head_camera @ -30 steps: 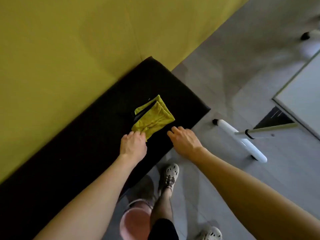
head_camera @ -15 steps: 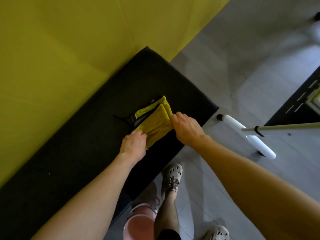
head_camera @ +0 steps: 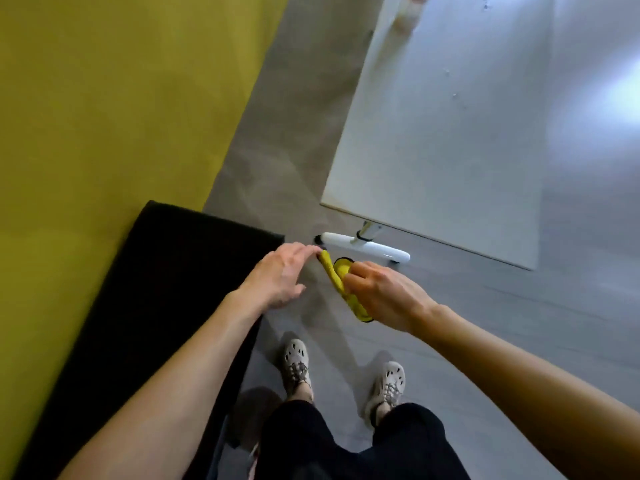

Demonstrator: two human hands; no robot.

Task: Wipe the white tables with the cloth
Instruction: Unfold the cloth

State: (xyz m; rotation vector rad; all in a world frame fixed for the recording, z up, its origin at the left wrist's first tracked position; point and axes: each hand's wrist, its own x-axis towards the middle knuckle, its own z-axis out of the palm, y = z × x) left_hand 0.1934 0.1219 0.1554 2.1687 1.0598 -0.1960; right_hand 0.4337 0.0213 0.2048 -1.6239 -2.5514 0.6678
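Right grip (head_camera: 381,293) curls round the folded yellow microfibre cloth (head_camera: 331,276); left grip (head_camera: 278,276), fingers straight, touches its tip. Held this loosely, it may drop.

No readable text, label or number anywhere; blurred view may hide small print.

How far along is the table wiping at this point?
Done: the cloth is picked up, gripped in the right hand. In hand: the left hand touches its far end with straight fingers, apparently arranging it. Left: all the wiping; the cloth is not yet on the white table.
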